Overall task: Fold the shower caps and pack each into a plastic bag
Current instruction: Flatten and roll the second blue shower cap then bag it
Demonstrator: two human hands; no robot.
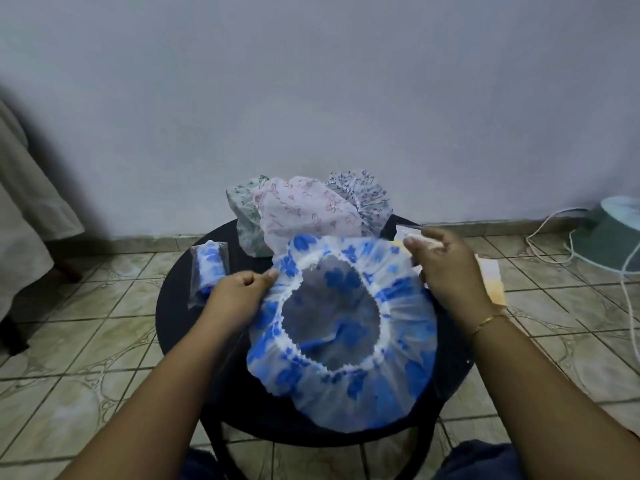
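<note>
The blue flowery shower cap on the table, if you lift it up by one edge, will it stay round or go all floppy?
Probably floppy: the blue shower cap is thin, see-through and crinkled, and gathers around its elastic opening. It likely weighs very little, since the left hand holds its edge with just a pinch. It may feel slippery, being plastic film.

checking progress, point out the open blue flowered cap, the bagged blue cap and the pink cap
open blue flowered shower cap [408,306]: head view, right ruffle
bagged folded blue cap [209,263]: head view, middle
pink patterned cap [304,209]: head view, top

The right hand [446,268] covers the blue cap's [408,299] edge beneath it; the clear bags [410,230] beyond its fingertips blur.
</note>
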